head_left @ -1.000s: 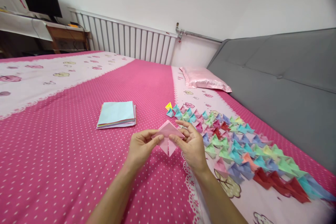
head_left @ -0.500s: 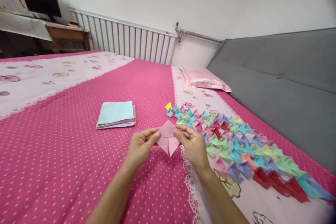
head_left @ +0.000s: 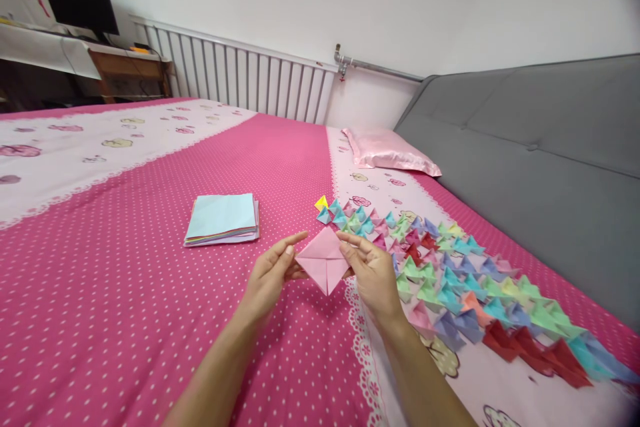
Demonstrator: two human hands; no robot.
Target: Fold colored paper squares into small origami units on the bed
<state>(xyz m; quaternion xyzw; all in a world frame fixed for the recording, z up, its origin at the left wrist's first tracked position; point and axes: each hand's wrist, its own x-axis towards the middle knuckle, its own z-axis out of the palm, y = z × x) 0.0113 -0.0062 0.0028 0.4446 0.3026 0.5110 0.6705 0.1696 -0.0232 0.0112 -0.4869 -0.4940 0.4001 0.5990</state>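
Observation:
A pink folded paper square (head_left: 323, 261) hangs between my two hands above the pink dotted bedspread (head_left: 125, 267). My left hand (head_left: 273, 273) pinches its left corner, the index finger stretched out along the upper edge. Its right side sits in the closed fingers of my right hand (head_left: 373, 273). The paper shows a diamond shape with crease lines across its face. Just right of my hands, several finished folded paper pieces (head_left: 450, 280) in many colours lie in rows on the bed.
A stack of coloured paper sheets (head_left: 223, 219) with a pale blue top lies to the left. A pink pillow (head_left: 390, 152) rests by the grey headboard (head_left: 540, 160). A white radiator (head_left: 235, 77) and a desk with a monitor (head_left: 80, 3) stand beyond the bed.
The pink paper was flattened from an open pointed shape into a closed diamond. Both hands shifted slightly and my left index finger stretched out.

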